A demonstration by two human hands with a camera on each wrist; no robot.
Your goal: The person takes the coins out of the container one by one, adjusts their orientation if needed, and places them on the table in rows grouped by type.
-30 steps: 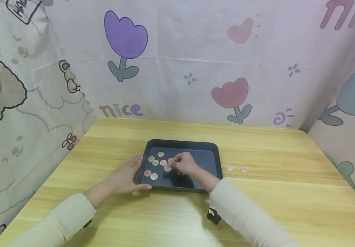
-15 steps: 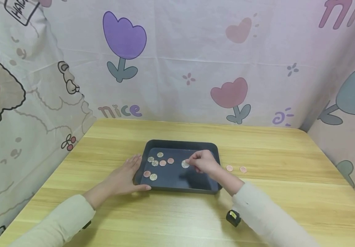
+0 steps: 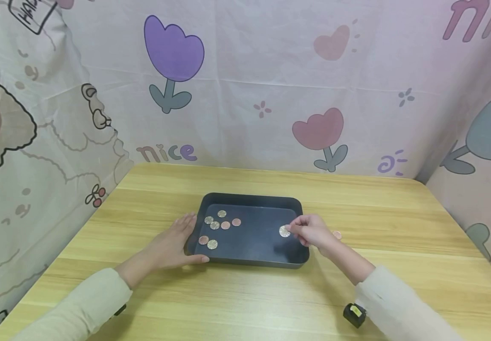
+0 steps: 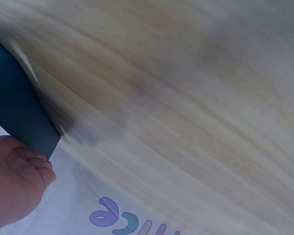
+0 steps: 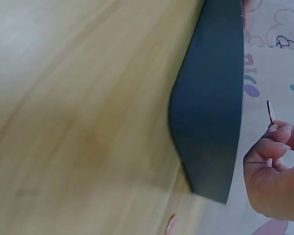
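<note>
A dark rectangular tray (image 3: 251, 261) stands on the wooden table. My left hand (image 3: 166, 244) rests against its left side, fingers stretched along the wall and thumb at the front edge. Between thumb and fingers, my right hand (image 3: 311, 231) pinches a pale silvery coin (image 3: 285, 231) over the tray's right part. The right wrist view shows that coin (image 5: 270, 112) edge-on at the fingertips. Inside the tray's left half lie several coins, among them a gold-coloured coin (image 3: 212, 244) and a copper coin (image 3: 236, 222).
One copper coin (image 3: 337, 235) lies on the table right of the tray, partly behind my right wrist. A copper coin (image 5: 171, 225) also shows in the right wrist view. A printed cloth (image 3: 237, 94) hangs behind the table (image 3: 228, 303).
My right hand has lifted the silvery coin from among the others and carried it rightward across the tray. It now hides one copper coin on the table. The left hand stays put.
</note>
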